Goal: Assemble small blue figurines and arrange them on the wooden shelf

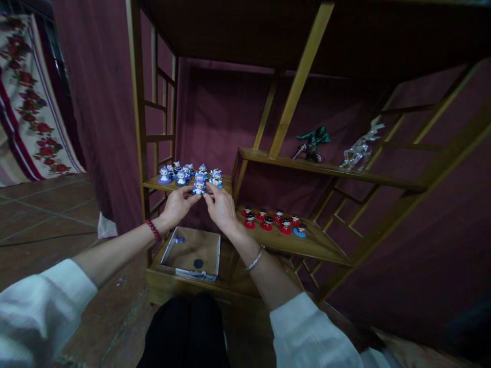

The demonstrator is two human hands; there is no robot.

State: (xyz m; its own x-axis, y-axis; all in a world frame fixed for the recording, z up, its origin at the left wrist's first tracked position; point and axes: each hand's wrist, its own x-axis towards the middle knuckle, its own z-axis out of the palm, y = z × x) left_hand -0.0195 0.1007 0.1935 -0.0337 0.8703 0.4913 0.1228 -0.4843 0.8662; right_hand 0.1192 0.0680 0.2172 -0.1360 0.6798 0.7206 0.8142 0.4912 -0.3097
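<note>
My left hand (177, 204) and my right hand (220, 206) meet in front of a small wooden shelf (153, 182), both pinching one small blue-and-white figurine (198, 187) between their fingertips. Behind it on that shelf stand several more blue-and-white figurines (180, 174). A red bead bracelet is on my left wrist and a silver bangle on my right.
Several red-based figurines (268, 221) and one blue-based stand on a lower shelf (322, 245) at right. A cardboard box (192, 250) with a small blue piece and a black disc sits below my hands. A green figure (312, 143) and a clear glass figure (360, 145) stand on an upper shelf.
</note>
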